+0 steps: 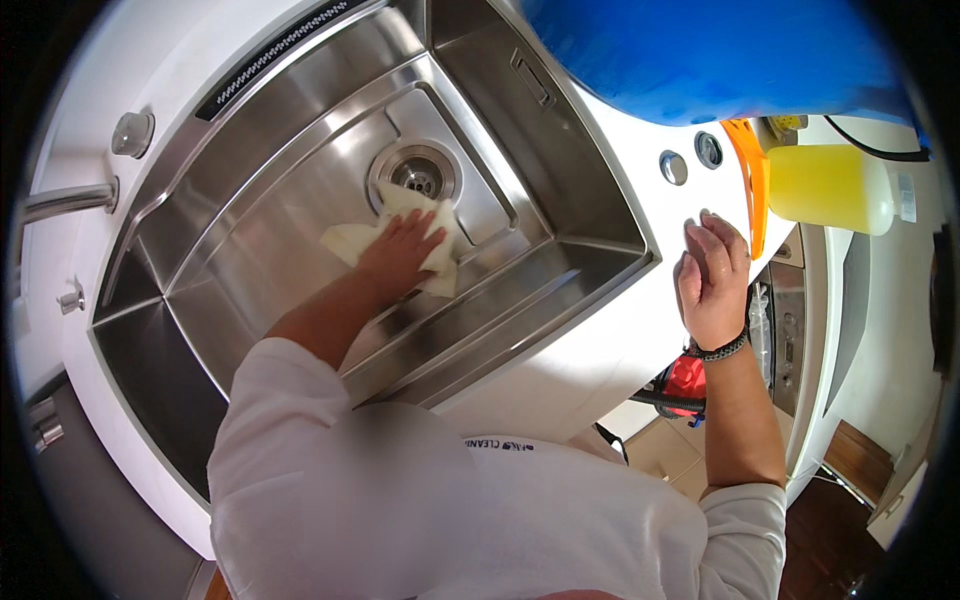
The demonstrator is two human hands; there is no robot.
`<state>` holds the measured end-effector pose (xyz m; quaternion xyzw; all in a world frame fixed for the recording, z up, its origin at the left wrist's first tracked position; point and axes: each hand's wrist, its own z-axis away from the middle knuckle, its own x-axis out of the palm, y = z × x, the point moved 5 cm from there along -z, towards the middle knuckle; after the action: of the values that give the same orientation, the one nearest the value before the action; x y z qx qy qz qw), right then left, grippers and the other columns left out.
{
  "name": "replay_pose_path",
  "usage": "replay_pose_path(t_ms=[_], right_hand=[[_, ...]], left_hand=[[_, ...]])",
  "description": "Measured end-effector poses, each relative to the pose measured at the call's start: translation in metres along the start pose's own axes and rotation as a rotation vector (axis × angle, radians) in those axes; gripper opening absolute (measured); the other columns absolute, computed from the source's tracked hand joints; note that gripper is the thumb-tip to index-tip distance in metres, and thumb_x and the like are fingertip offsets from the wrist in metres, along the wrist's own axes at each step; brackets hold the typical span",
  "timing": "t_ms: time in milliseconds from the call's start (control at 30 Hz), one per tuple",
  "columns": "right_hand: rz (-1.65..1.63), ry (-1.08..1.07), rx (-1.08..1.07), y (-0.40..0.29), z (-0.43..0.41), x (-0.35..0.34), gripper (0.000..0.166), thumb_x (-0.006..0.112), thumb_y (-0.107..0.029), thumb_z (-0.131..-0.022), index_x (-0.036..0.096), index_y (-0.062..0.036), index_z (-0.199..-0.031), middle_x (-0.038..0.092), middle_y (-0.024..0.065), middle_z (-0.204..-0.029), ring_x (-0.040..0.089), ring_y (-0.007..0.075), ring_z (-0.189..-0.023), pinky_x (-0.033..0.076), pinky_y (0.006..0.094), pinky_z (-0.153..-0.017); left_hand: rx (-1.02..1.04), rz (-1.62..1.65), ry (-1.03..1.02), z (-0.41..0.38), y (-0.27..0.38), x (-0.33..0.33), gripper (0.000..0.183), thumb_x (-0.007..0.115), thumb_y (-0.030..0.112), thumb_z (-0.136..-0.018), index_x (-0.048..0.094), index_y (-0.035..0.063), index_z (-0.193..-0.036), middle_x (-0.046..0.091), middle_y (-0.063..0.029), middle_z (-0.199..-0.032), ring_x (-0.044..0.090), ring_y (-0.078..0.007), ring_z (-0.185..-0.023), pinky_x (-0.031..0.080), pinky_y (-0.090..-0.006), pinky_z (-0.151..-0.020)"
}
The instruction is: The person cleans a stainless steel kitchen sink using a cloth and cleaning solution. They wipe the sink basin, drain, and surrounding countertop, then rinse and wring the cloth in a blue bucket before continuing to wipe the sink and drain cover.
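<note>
My left hand (401, 251) lies palm down, fingers spread, on a pale yellow cloth (349, 241), pressing it to the bottom of a stainless steel sink (289, 195). The cloth is crumpled and reaches the near edge of the round drain (416, 176). My right hand (714, 274) rests on the white countertop (615, 330) to the right of the sink, fingers loosely bent, thumb apart, with nothing in it. A dark braided bracelet is on that wrist. Close beside its fingers is an orange plastic item (756, 202), partly hidden.
A large blue object (720, 52) fills the top right. Below it lies a bottle of yellow liquid (829, 187). Two small round fittings (673, 167) are on the countertop. A metal faucet (71, 202) and knob (133, 135) stand left of the sink. Something red (686, 384) is below the counter.
</note>
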<state>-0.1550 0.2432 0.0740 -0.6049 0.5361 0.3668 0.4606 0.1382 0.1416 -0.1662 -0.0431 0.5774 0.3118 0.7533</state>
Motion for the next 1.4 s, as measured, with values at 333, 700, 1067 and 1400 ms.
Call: replay_pose_path(t_ms=[333,700,1067,1400], right_hand=[[-0.013,0.002,0.009,-0.003,0.000,0.005,0.031,0.054,-0.002,-0.068,0.056,-0.0042,-0.098,0.053,0.0156,-0.103,0.050,0.0305,-0.099,0.037,0.0387,-0.084],[0.010,0.003,-0.008,-0.003,-0.001,0.005,0.032,0.052,-0.003,-0.068,0.055,-0.0033,-0.100,0.052,0.0168,-0.104,0.050,0.0317,-0.097,0.037,0.0390,-0.085],[0.000,0.009,0.004,-0.001,0.002,0.003,0.033,0.053,-0.004,-0.068,0.056,-0.0056,-0.101,0.053,0.0152,-0.103,0.051,0.0299,-0.097,0.037,0.0387,-0.083],[0.000,0.000,0.016,-0.001,-0.001,0.006,0.031,0.053,-0.004,-0.068,0.056,-0.0050,-0.099,0.052,0.0157,-0.103,0.050,0.0300,-0.097,0.037,0.0385,-0.083]], left_hand=[[-0.429,-0.170,0.206,-0.016,-0.083,-0.016,0.070,0.048,0.048,-0.081,0.022,0.0129,-0.136,0.011,-0.0140,-0.143,0.013,-0.0347,-0.130,0.016,-0.0492,-0.104],[-0.094,0.061,0.338,-0.105,-0.035,-0.011,0.064,0.054,0.039,-0.079,0.030,0.0119,-0.132,0.018,-0.0171,-0.140,0.019,-0.0390,-0.127,0.024,-0.0534,-0.099],[-0.168,-0.133,0.017,-0.009,-0.062,0.000,0.064,0.050,0.043,-0.081,0.030,0.0100,-0.132,0.017,-0.0155,-0.141,0.021,-0.0324,-0.129,0.022,-0.0448,-0.102],[-0.244,0.112,0.324,-0.114,-0.045,-0.024,0.061,0.052,0.035,-0.082,0.030,0.0061,-0.131,0.017,-0.0217,-0.139,0.020,-0.0406,-0.127,0.022,-0.0473,-0.102]])
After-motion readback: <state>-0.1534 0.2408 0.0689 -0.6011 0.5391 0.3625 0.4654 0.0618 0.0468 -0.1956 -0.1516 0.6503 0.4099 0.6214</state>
